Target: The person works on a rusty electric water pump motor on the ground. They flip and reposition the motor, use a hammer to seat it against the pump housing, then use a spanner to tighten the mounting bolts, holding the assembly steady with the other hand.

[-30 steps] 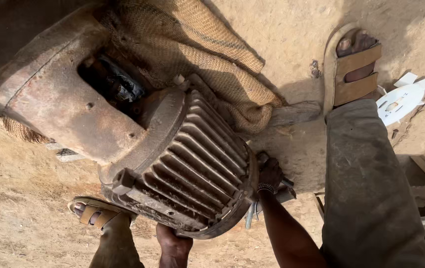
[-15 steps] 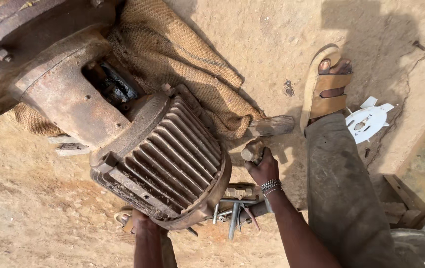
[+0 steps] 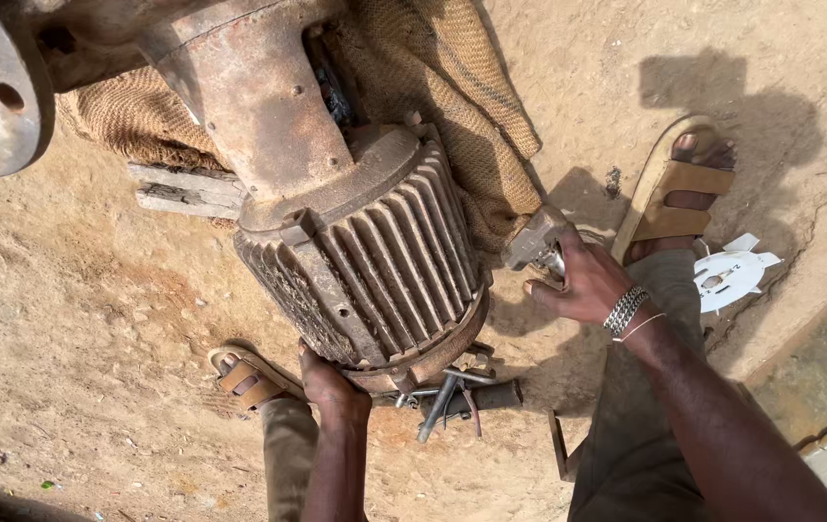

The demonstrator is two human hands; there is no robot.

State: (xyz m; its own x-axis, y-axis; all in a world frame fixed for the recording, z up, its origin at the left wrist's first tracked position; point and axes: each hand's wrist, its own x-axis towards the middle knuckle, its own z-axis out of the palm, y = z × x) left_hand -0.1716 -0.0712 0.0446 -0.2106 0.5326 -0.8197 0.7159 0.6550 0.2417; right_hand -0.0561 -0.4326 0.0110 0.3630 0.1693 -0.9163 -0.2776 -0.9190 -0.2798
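While left hand (image 3: 328,379) cups lower rim of rusty ribbed cast-iron motor housing (image 3: 375,271) on sandy ground, right hand (image 3: 582,282) clamps grey metal hammer (image 3: 534,239) just beside housing's right flank, nearer; motor axis runs upper-left to lower-right.

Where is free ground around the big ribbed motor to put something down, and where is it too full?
Bare sand lies left of the ribbed motor, between the wooden plank and the left sandal. More lies top right, above the right sandal. It is crowded under the motor's end, where loose metal tools lie between left hand and right hand.
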